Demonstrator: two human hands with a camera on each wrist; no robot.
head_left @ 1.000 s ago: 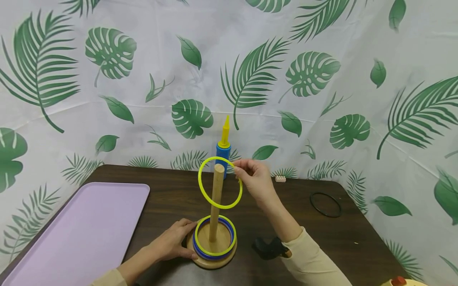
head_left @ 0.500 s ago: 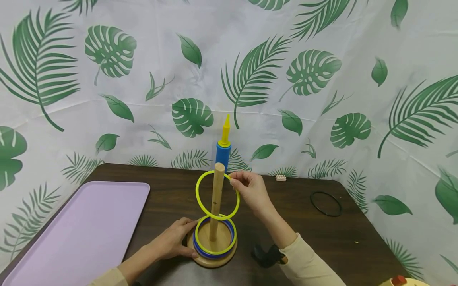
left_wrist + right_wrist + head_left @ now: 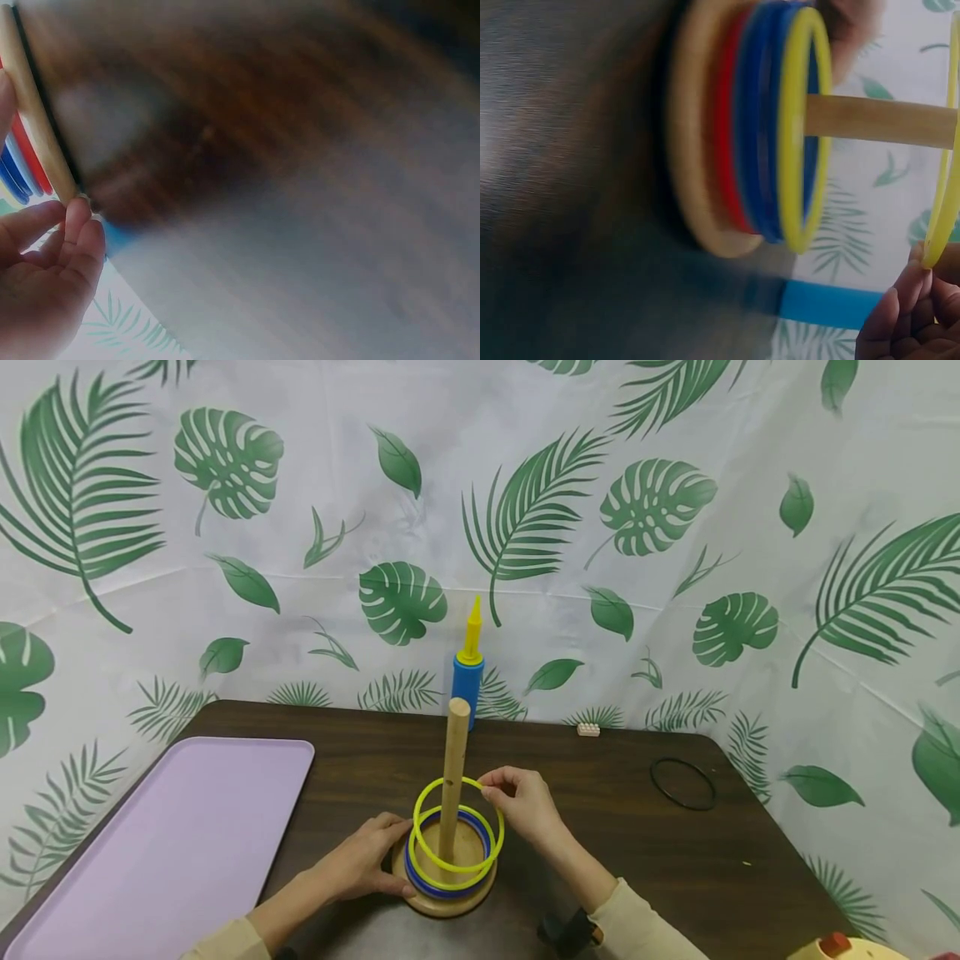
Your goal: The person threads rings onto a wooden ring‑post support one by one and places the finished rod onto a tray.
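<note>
A round wooden base (image 3: 444,907) carries an upright wooden post (image 3: 453,760). Stacked around the post, as the right wrist view shows, are a red ring (image 3: 727,135), blue rings (image 3: 763,127) and a yellow ring (image 3: 791,142) on top. Between thumb and fingertips my right hand (image 3: 531,810) pinches a second yellow ring (image 3: 502,827) by its right edge. That ring is tilted and encircles the post, above the stack. My left hand (image 3: 367,858) holds the left rim of the base, thumb at the front and fingers farther back.
A lilac tray (image 3: 180,827) lies on the left of the dark table (image 3: 592,785). Behind the post stands a blue and yellow pump (image 3: 468,681). To the right are a black ring (image 3: 682,783) and a small pale block (image 3: 588,729).
My right hand has lowered the yellow ring from around the post's top down close to the stack. The left hand has stayed at the base.
</note>
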